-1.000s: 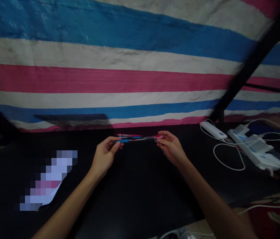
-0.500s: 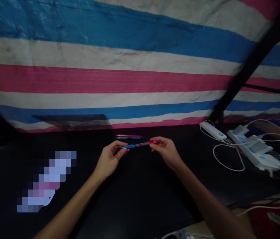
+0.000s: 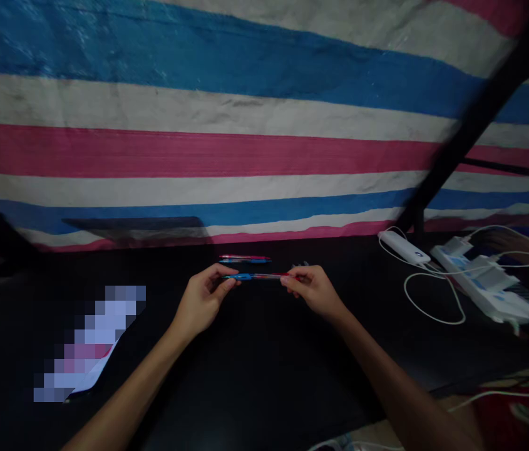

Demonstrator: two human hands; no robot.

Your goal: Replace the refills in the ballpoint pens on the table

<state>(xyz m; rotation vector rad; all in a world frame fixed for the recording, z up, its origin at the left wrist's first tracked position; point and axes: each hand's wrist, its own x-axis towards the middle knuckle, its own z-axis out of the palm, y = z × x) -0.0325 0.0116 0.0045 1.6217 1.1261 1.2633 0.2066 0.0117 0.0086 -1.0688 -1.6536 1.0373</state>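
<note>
My left hand point(image 3: 205, 297) pinches the blue end of a slim pen point(image 3: 264, 276) between thumb and fingers. The pen lies level across the gap between my hands, with a clear middle and a red part at the right. My right hand point(image 3: 315, 290) is closed on that red end, and its fingers hide part of it. Just beyond the held pen, a red pen point(image 3: 245, 257) and a blue pen point(image 3: 258, 260) lie side by side on the black table point(image 3: 264, 363). Small greyish pieces point(image 3: 300, 264) show behind my right fingers, too dim to name.
A phone with a blurred-out screen point(image 3: 92, 344) lies at the left. On the right are a white power bank point(image 3: 404, 247), a white power strip point(image 3: 484, 282) with plugs, and looping white cables point(image 3: 433, 321). Striped plastic sheeting point(image 3: 226, 150) hangs behind the table, beside a dark frame bar point(image 3: 468, 125).
The pen has gone from slightly tilted to level. My right hand has shifted a little down and its fingers have moved slightly left along the red end. My left hand stays nearly in place.
</note>
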